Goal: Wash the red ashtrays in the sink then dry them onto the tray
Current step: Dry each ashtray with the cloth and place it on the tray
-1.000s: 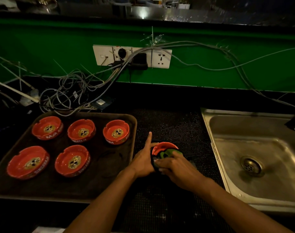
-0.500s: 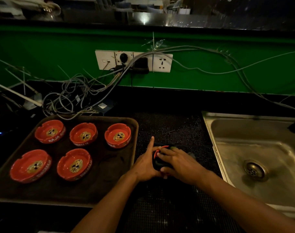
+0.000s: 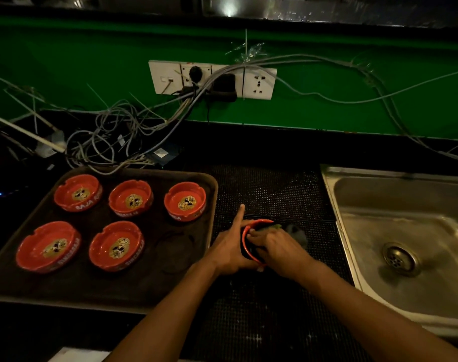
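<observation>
Ashtray [image 3: 248, 232] in hand sits tilted on edge over the dark counter [image 3: 274, 194], between the tray [image 3: 154, 283] and the sink [image 3: 395, 231]. The tray carries five red ashtrays [image 3: 116, 246]. The left hand [image 3: 229, 250] clasps the ashtray's rim, forefinger pointing out; the right hand [image 3: 277, 248] presses a cloth [image 3: 294, 231] into it.

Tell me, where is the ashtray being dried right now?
In the head view it is held ashtray between both hands, over the black mat, between the tray and the sink.
</observation>
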